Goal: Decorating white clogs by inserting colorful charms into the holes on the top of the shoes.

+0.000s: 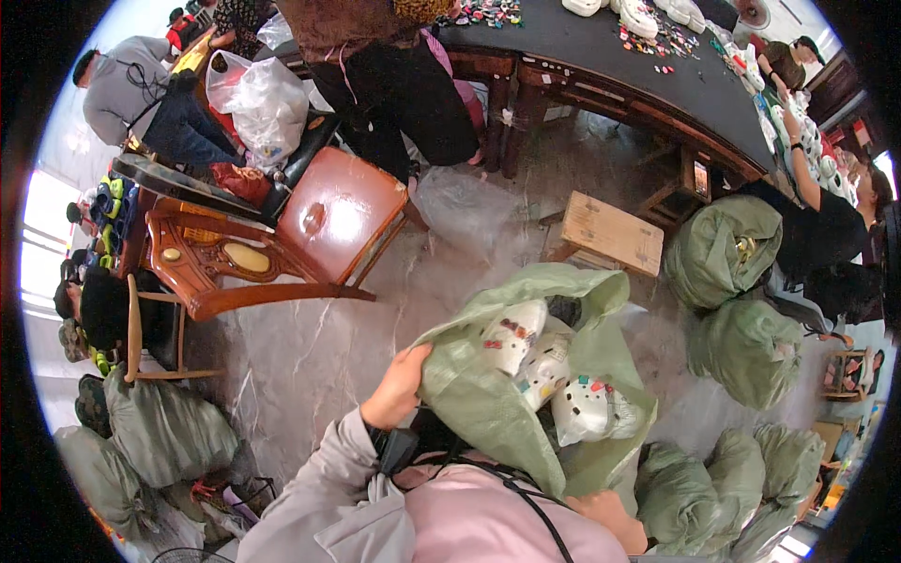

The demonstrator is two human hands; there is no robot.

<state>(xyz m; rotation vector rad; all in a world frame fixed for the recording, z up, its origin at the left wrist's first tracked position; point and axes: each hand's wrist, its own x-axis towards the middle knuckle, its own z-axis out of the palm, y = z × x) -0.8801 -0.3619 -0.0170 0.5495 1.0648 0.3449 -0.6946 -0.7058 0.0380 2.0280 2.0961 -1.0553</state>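
A green woven sack (488,413) stands open-mouthed right in front of me. Inside it lie several white clogs (580,410) with small coloured charms on them, some apparently in clear plastic. My left hand (399,388) grips the sack's rim on the left, fingers closed over the fabric. Low on the near right side, my right hand (608,518) is closed at the sack's near edge, its fingertips partly hidden.
A wooden chair (328,216) stands ahead left, a small wooden stool (612,233) ahead right. Filled green sacks (746,352) stand right; grey-green sacks (169,427) lie left. A long black-topped table (601,56) with clogs and charms runs across the back. People work around it.
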